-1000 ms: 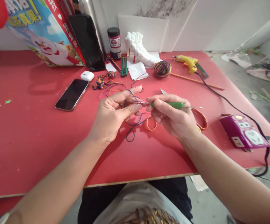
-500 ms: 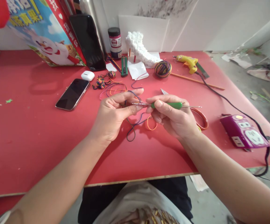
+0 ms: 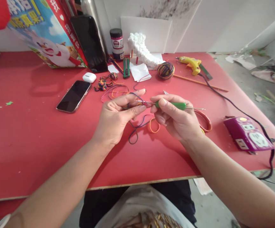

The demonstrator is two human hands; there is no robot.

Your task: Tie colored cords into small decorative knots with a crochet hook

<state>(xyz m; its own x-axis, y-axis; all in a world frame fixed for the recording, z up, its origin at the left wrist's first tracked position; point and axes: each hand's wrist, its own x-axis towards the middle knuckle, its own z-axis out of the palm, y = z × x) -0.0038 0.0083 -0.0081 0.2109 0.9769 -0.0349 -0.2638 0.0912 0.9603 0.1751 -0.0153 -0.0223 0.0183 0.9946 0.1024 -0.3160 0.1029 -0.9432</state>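
My right hand (image 3: pixel 179 115) is closed around the green handle of a crochet hook (image 3: pixel 173 105), whose thin metal tip points left. Yarn (image 3: pixel 145 103) of a reddish-purple shade is looped on the shaft near the tip. My left hand (image 3: pixel 118 117) pinches yarn between thumb and fingers beside the tip, its index finger stretched out with a dark blue strand over it. Loose blue and orange loops (image 3: pixel 142 126) hang down or lie below the hands. Behind them, a ball of multicoloured yarn (image 3: pixel 165 70) rests on the red table (image 3: pixel 63 152).
A phone (image 3: pixel 74 96), an earbud case (image 3: pixel 89 77) and a small knotted yarn piece (image 3: pixel 102 85) lie left. Orange-handled scissors (image 3: pixel 206 122) sit partly under my right hand. Right are a yellow glue gun (image 3: pixel 191 64) and a purple power socket box (image 3: pixel 249 133) with black cable.
The hook's tip has risen slightly, and reddish-purple yarn now shows on its shaft. My left thumb has shifted a little off the tip.
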